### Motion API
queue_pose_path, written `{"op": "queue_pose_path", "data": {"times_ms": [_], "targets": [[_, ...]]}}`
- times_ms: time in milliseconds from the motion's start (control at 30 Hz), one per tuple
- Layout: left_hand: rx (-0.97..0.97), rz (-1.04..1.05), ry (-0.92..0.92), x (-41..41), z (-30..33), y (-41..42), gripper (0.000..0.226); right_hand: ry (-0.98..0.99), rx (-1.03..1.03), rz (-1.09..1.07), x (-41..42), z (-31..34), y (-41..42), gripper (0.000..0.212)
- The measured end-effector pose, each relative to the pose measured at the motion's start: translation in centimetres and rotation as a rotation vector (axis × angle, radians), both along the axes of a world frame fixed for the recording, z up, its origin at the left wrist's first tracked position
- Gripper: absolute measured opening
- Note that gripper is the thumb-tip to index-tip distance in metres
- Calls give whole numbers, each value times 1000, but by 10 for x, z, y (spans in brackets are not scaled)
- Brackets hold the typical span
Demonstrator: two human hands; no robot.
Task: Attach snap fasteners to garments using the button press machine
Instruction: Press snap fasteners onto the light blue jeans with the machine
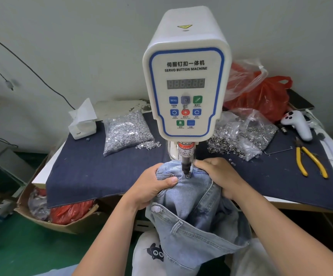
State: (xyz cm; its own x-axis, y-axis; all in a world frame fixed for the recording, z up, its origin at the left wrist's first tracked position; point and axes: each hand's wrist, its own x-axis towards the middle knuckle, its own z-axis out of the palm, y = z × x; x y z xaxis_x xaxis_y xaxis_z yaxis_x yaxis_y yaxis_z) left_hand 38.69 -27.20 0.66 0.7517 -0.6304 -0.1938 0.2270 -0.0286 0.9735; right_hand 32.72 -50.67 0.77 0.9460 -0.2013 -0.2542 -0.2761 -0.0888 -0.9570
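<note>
My left hand (153,186) grips a bunched fold of the light-blue denim garment (193,212), thumb pressed flat on top of the cloth, fingers curled beneath. My right hand (217,176) holds the opposite side of the same fold, fingers wrapped over the edge, fingertips just beside the black press rod (186,166). Garment: waistband portion pulled between both hands directly under the rod tip, which touches or nearly touches the cloth, I cannot tell which; remainder hangs down off the table toward my lap, one silver button (157,209) visible on the lower part. Machine: white servo button machine (185,76), upright, blue-bordered panel, dark numeric display, coloured keys, red warning label on the rod collar. Surface: table covered with dark navy cloth (93,172). Left of machine: clear bag of silvery fastener parts (125,132), a few spilled just beside it; white tissue box (82,124) behind. Right of machine: open clear bag of small metal rings (243,134), many loose on the cloth; red plastic bag (261,98) behind; white handheld controller (296,124); yellow-handled pliers (309,162) lying flat. Floor, left: cardboard box (62,222) holding red and clear bags.
</note>
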Motion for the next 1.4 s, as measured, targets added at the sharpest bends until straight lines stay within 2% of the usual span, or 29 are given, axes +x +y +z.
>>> {"op": "queue_pose_path", "data": {"times_ms": [67, 333, 500, 633, 667, 767, 900, 1000, 1067, 1200, 1400], "targets": [[-10, -7, -1, 0, 0, 0, 61, -3, 0, -1, 0, -1, 0, 66], [-18, 5, 0, -4, 3, -1, 63, 7, 49, 31, -4, 3, -1, 54], [4, 5, -6, -7, 0, 2, 65, -44, 41, 86, -9, 4, -2, 67], [29, 38, -32, -13, 0, 2, 64, -75, 18, 176, -15, 9, -4, 46], [27, 39, -37, -14, 0, 0, 63, -75, 30, 193, -16, 10, -5, 47], [13, 5, -48, -19, 5, -8, 57, -12, 27, 203, -18, 13, -10, 71], [79, 20, -72, -26, 10, -14, 48, 18, 50, 236, -26, 12, -17, 59], [107, 22, -62, -30, 9, -13, 42, -25, -49, 295, -33, 16, -20, 38], [130, 9, -66, -31, 10, -10, 45, -39, -103, 315, -36, 20, -20, 37], [207, 16, -138, -37, 15, -6, 37, -4, -112, 353, -43, 26, -14, 52], [263, -14, -190, -41, 22, 2, 34, 38, -119, 419, -47, 34, -8, 27]]}}
